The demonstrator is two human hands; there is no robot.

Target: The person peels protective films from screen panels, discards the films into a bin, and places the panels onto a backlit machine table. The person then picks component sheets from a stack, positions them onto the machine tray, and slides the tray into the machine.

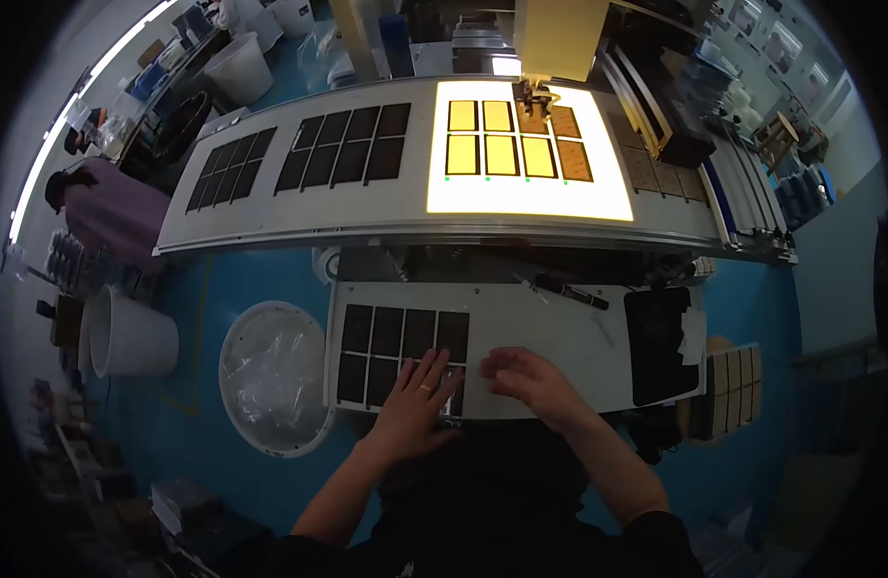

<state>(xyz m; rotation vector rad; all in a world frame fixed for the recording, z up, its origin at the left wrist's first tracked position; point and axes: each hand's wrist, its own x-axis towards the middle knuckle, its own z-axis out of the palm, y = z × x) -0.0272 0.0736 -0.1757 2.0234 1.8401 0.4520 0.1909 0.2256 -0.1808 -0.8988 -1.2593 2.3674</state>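
A sheet of dark rectangular panels (388, 332) in two rows lies on the left part of the near white table (550, 337). My left hand (420, 400) rests with spread fingers over the lower right panels of that sheet and hides part of them. Just right of the sheet, my right hand (529, 380) hovers over or touches the table, its fingers curled and close together. Whether anything small is between those fingers cannot be made out.
Beyond runs a long table (290, 226) with more panel sheets, some on a bright lit area (530, 202). A marker (571, 290) and a black mat (659, 347) lie at the near table's right. A white bin (270, 310) stands left; a person (111, 212) bends farther left.
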